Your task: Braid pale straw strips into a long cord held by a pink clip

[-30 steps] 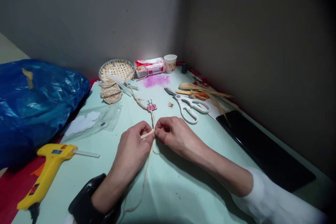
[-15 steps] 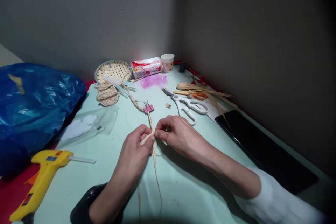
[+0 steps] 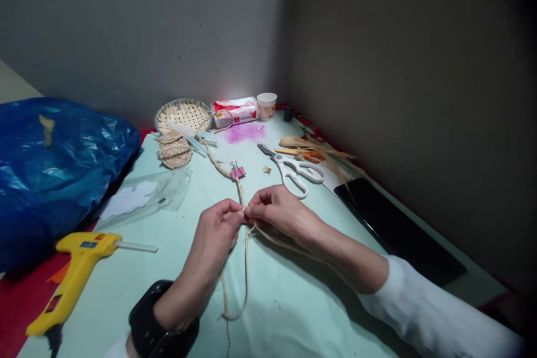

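A thin braided cord (image 3: 240, 191) of pale plant fibre runs down the table to my fingers, and a pink binder clip (image 3: 238, 172) grips it farther up. My left hand (image 3: 218, 229) pinches the cord's lower end between thumb and forefinger. Right against it, my right hand (image 3: 283, 212) is pinched on the same spot, its fingertips touching those of the left. Loose fibre strands (image 3: 246, 274) hang below the hands onto the table, and one trails to the right under my right wrist. The exact crossing of strands is hidden by my fingertips.
White-handled scissors (image 3: 296, 170) lie beyond my right hand, near dry fibre bundles (image 3: 310, 144) and a black flat object (image 3: 398, 229). At left are a yellow glue gun (image 3: 78, 274) and a blue plastic bag (image 3: 62, 179). A woven basket (image 3: 183, 114) and paper cup (image 3: 267, 106) stand behind.
The pale strand that stuck out over my left hand no longer shows there. A strand now runs right beneath my right hand. Both hands stay pinched at the cord's end; the view shifted slightly.
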`<state>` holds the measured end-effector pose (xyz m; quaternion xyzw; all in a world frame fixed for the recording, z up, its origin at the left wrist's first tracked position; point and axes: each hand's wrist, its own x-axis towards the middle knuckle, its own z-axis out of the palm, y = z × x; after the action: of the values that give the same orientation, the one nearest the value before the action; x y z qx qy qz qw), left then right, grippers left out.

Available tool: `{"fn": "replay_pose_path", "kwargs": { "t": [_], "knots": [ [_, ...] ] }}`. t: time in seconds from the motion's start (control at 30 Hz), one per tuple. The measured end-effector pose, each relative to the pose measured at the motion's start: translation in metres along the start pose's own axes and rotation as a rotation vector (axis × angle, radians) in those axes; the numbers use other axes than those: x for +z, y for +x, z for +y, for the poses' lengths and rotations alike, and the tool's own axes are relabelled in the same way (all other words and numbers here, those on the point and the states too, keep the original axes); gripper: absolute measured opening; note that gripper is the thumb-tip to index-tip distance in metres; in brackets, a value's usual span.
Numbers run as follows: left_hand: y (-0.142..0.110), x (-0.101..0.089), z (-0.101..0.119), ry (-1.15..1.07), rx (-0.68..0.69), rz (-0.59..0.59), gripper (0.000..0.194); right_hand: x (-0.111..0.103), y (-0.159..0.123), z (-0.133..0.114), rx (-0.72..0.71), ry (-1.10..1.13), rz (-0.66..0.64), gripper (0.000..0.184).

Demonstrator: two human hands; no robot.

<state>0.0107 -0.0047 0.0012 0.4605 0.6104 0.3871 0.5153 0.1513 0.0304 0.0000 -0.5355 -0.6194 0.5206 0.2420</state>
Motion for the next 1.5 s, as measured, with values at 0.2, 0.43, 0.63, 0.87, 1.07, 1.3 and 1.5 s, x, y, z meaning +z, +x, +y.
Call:
{"fn": "replay_pose_path", "kwargs": {
  "t": [0.2,0.43,0.63,0.87,1.07,1.3,1.5],
  "knots": [
    [0.002,-0.004,-0.002,0.012,0.019,-0.063,0.012,0.01,-0.005,0.003,0.04,0.169,0.036,0.015],
    [0.0,-0.009,-0.003,-0.079,0.031,-0.125,0.015,0.004,-0.006,-0.009,0.08,0.105,0.09,0.013],
    [-0.001,-0.011,-0.001,-0.179,-0.032,-0.164,0.022,0.0,-0.01,-0.017,0.082,0.132,0.051,0.012],
    [-0.001,-0.01,0.004,-0.163,-0.033,-0.131,0.021,-0.006,-0.01,-0.019,0.057,0.121,-0.038,0.015],
    [0.002,-0.013,0.004,-0.19,-0.059,-0.181,0.028,-0.011,-0.016,-0.027,-0.1,-0.196,-0.02,0.021],
    [0.008,-0.02,-0.002,-0.207,-0.063,-0.265,0.032,-0.006,-0.026,-0.017,-0.221,-0.308,0.177,0.029],
    [0.007,-0.021,-0.001,-0.254,-0.067,-0.277,0.034,-0.001,-0.013,-0.009,-0.152,0.29,-0.24,0.011]
  ]
}}
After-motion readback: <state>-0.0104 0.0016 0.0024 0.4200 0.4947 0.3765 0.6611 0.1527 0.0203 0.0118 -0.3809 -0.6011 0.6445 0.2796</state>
